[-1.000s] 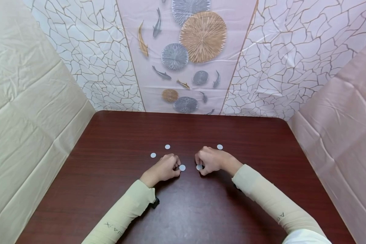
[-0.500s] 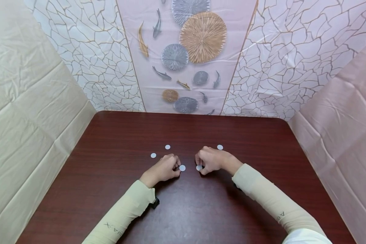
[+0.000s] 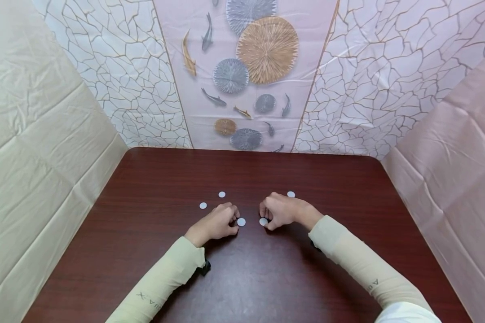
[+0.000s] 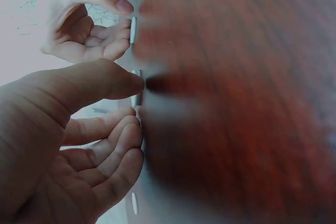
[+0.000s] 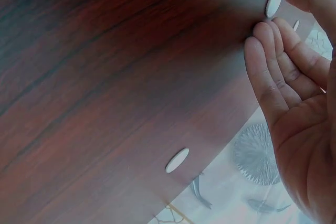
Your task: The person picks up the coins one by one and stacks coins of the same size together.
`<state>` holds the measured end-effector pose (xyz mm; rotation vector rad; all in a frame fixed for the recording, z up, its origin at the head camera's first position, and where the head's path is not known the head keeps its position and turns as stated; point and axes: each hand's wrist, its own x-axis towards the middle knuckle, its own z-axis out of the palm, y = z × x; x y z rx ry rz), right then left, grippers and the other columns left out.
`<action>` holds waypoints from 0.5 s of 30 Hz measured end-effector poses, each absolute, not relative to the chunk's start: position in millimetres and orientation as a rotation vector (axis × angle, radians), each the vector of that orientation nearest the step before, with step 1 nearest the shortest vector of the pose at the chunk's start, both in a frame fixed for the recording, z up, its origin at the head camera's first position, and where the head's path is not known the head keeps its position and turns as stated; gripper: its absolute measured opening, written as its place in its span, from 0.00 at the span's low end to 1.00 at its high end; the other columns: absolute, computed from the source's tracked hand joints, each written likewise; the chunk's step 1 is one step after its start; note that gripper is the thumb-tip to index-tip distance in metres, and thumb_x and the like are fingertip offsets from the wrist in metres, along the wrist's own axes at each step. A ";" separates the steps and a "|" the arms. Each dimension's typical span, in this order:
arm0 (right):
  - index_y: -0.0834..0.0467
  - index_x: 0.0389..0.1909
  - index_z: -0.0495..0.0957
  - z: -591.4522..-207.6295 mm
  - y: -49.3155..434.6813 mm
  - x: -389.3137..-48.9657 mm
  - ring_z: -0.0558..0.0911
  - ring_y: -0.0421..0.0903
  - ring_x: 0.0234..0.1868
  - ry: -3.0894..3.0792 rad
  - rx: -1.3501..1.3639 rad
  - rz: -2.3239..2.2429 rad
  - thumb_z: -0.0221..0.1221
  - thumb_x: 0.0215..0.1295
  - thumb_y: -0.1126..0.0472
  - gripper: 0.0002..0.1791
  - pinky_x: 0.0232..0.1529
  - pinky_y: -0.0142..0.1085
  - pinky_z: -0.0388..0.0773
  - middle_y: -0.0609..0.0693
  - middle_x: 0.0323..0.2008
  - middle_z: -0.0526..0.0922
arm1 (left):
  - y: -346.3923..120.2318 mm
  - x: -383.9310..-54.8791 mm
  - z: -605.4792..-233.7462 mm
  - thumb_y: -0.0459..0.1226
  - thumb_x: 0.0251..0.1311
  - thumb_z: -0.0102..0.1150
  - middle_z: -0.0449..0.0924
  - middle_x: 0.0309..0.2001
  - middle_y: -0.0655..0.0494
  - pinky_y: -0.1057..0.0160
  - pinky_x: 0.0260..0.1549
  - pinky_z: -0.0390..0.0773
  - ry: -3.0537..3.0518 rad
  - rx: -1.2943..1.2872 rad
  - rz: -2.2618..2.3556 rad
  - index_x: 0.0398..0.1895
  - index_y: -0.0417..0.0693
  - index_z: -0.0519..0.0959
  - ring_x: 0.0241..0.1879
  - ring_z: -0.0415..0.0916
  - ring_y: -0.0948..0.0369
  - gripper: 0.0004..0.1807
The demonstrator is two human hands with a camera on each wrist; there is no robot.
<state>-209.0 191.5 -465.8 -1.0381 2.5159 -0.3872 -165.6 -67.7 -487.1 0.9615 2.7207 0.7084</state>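
Pale sleeves, two, nearest my head camera: left sleeve (image 3: 161, 278) and right sleeve (image 3: 363, 264), over a dark red-brown bench (image 3: 242, 278). Left hand (image 3: 216, 222): fingers and thumb bent at the edge of a first white disc (image 3: 241, 222), flat on the bench; whether they grip it I cannot tell. Right hand (image 3: 282, 211): fingers likewise bent, thumb at the edge of a second white disc (image 3: 262, 221), flat, near the first, a gap between; grip again unclear to me. Farther off, loose: a third disc (image 3: 203, 205), a fourth disc (image 3: 222, 194) and, beyond the right hand, a fifth disc (image 3: 291, 194). Farthest: a backdrop (image 3: 266, 49) printed with fish.
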 end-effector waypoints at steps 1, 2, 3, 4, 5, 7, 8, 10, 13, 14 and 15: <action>0.54 0.38 0.85 -464.4 193.5 -208.5 0.83 0.33 0.35 2.518 -1.031 -0.390 0.75 0.54 0.57 0.12 0.39 0.28 0.83 0.42 0.33 0.86 | -65.9 -166.3 -486.4 0.34 0.60 0.71 0.77 0.39 0.52 0.62 0.40 0.77 2.721 0.966 0.701 0.45 0.39 0.80 0.37 0.73 0.60 0.13; 0.55 0.38 0.85 -462.5 195.6 -207.9 0.83 0.33 0.35 2.521 -1.025 -0.397 0.76 0.54 0.57 0.13 0.40 0.28 0.83 0.42 0.33 0.87 | -63.8 -167.1 -485.9 0.34 0.60 0.71 0.77 0.40 0.52 0.62 0.40 0.78 2.723 0.976 0.695 0.45 0.40 0.80 0.38 0.73 0.60 0.13; 0.55 0.38 0.85 -460.8 198.0 -207.5 0.84 0.33 0.35 2.526 -1.020 -0.404 0.76 0.54 0.58 0.13 0.40 0.28 0.83 0.43 0.33 0.87 | -61.6 -168.1 -485.8 0.35 0.59 0.71 0.78 0.41 0.52 0.62 0.41 0.78 2.726 0.987 0.687 0.46 0.40 0.80 0.38 0.73 0.61 0.14; 0.55 0.39 0.85 -459.1 200.5 -207.2 0.84 0.33 0.35 2.533 -1.011 -0.409 0.75 0.54 0.58 0.13 0.40 0.28 0.83 0.43 0.33 0.87 | -59.0 -169.0 -485.5 0.35 0.59 0.71 0.78 0.42 0.52 0.61 0.42 0.79 2.728 1.000 0.679 0.47 0.40 0.80 0.38 0.74 0.60 0.15; 0.56 0.39 0.85 -457.3 203.2 -207.4 0.84 0.33 0.35 2.539 -1.010 -0.415 0.75 0.54 0.58 0.13 0.40 0.28 0.83 0.44 0.33 0.87 | -56.4 -170.0 -485.4 0.35 0.59 0.70 0.78 0.43 0.51 0.61 0.42 0.79 2.731 1.021 0.676 0.47 0.40 0.80 0.39 0.74 0.60 0.15; 0.57 0.39 0.85 -453.6 209.2 -207.9 0.84 0.34 0.35 2.550 -0.998 -0.419 0.75 0.55 0.58 0.13 0.40 0.27 0.82 0.45 0.33 0.88 | -50.3 -171.6 -484.3 0.35 0.59 0.70 0.79 0.44 0.51 0.60 0.44 0.80 2.731 1.057 0.667 0.48 0.40 0.81 0.40 0.75 0.59 0.16; 0.58 0.40 0.85 -451.4 212.4 -208.2 0.84 0.34 0.35 2.554 -0.990 -0.418 0.75 0.55 0.59 0.14 0.40 0.28 0.82 0.46 0.34 0.88 | -47.0 -172.4 -484.3 0.35 0.58 0.71 0.79 0.45 0.51 0.59 0.45 0.80 2.734 1.083 0.663 0.48 0.40 0.81 0.41 0.76 0.59 0.16; 0.59 0.41 0.85 -447.0 218.9 -209.0 0.84 0.36 0.36 2.561 -0.977 -0.413 0.75 0.55 0.59 0.14 0.41 0.29 0.83 0.47 0.35 0.88 | -40.1 -173.7 -483.2 0.35 0.58 0.72 0.79 0.45 0.51 0.59 0.47 0.81 2.732 1.120 0.654 0.49 0.40 0.81 0.42 0.77 0.58 0.17; 0.60 0.42 0.85 -440.6 229.4 -209.9 0.84 0.38 0.37 2.573 -0.950 -0.395 0.75 0.56 0.59 0.15 0.42 0.30 0.83 0.49 0.36 0.88 | -29.4 -175.8 -482.9 0.36 0.59 0.73 0.79 0.46 0.52 0.59 0.49 0.82 2.721 1.149 0.639 0.50 0.40 0.81 0.44 0.78 0.58 0.18; 0.60 0.43 0.85 -439.3 233.1 -210.3 0.84 0.38 0.37 2.580 -0.943 -0.388 0.74 0.57 0.59 0.15 0.42 0.31 0.84 0.49 0.36 0.88 | -26.1 -176.5 -483.1 0.36 0.59 0.73 0.79 0.46 0.52 0.59 0.49 0.82 2.716 1.154 0.633 0.50 0.41 0.81 0.44 0.78 0.58 0.18; 0.60 0.43 0.85 -438.2 236.8 -210.8 0.84 0.38 0.37 2.588 -0.937 -0.387 0.74 0.57 0.59 0.15 0.42 0.31 0.84 0.49 0.36 0.88 | -22.9 -177.3 -483.4 0.36 0.59 0.73 0.79 0.46 0.52 0.59 0.49 0.81 2.710 1.161 0.625 0.50 0.41 0.81 0.44 0.78 0.58 0.18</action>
